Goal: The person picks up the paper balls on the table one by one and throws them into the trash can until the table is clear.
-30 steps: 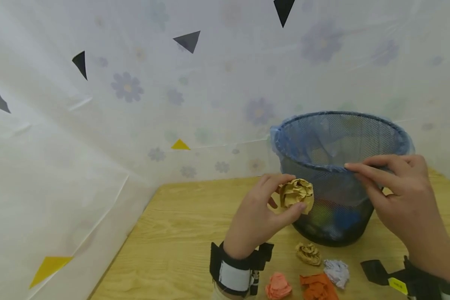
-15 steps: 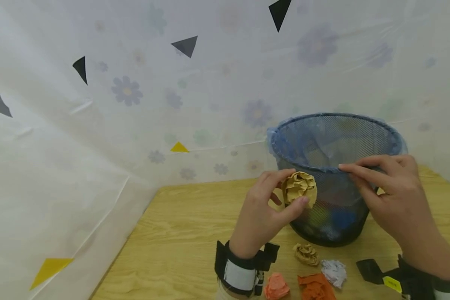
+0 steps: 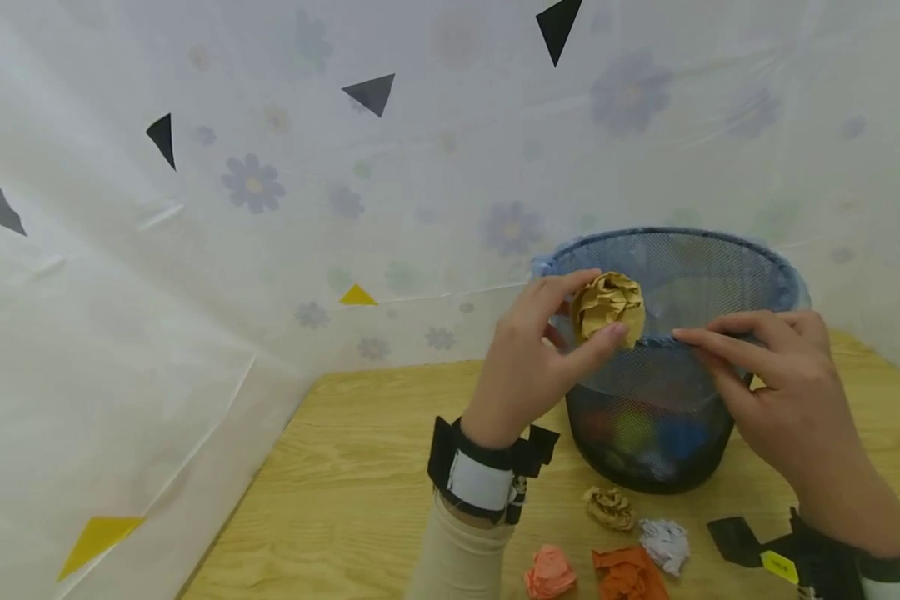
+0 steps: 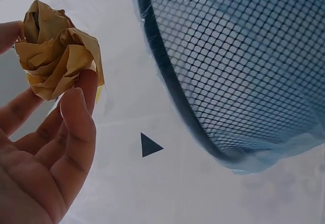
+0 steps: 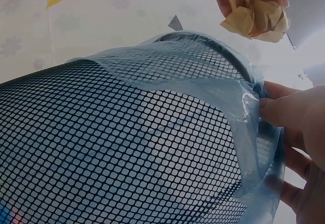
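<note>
Lying nearest on the table [image 3: 360, 467]: crumpled scraps [image 3: 628, 573]. Further back, left hand [image 3: 528, 367] pinches a tan paper ball [image 3: 609, 307] just above the mesh bin [image 3: 660, 400] rim; to the right, right hand [image 3: 787, 392] grips the bin's near rim w/ its blue liner [image 5: 244, 107]

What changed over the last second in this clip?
The left hand, pinching the crumpled tan paper ball, rose from beside the black mesh wastebasket to its rim. Unchanged: the right hand grips the rim and blue liner; four crumpled papers lie on the wooden table.
</note>
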`<move>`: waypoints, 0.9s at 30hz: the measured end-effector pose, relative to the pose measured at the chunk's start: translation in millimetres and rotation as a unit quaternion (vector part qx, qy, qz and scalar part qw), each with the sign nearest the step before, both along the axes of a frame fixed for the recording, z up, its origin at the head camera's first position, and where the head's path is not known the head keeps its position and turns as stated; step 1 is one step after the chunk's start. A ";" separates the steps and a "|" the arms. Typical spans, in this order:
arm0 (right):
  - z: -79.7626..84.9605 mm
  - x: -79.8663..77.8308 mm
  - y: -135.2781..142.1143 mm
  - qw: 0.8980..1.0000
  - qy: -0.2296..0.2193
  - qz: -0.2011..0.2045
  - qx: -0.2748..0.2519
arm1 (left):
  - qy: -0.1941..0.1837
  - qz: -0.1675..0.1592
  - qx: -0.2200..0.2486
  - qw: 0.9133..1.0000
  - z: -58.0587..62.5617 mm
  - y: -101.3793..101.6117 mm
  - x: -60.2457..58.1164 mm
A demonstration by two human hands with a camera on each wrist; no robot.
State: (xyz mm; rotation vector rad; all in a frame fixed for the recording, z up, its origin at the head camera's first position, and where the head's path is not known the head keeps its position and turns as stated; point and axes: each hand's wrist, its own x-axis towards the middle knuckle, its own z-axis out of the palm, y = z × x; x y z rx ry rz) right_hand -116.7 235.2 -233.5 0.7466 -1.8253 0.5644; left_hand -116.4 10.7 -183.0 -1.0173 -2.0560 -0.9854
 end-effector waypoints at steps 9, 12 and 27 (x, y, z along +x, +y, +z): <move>0.4 1.0 -2.3 1.000 0.004 0.008 -0.007 | -0.050 -0.061 0.048 0.996 41.9 16.1 -25.1; 1.5 1.1 -4.0 1.000 0.009 0.011 -0.012 | -0.059 -0.056 0.045 0.996 54.6 24.2 -31.3; 3.5 1.0 -12.6 0.999 0.017 0.034 -0.031 | -0.113 0.016 -0.053 0.992 99.5 57.5 -51.9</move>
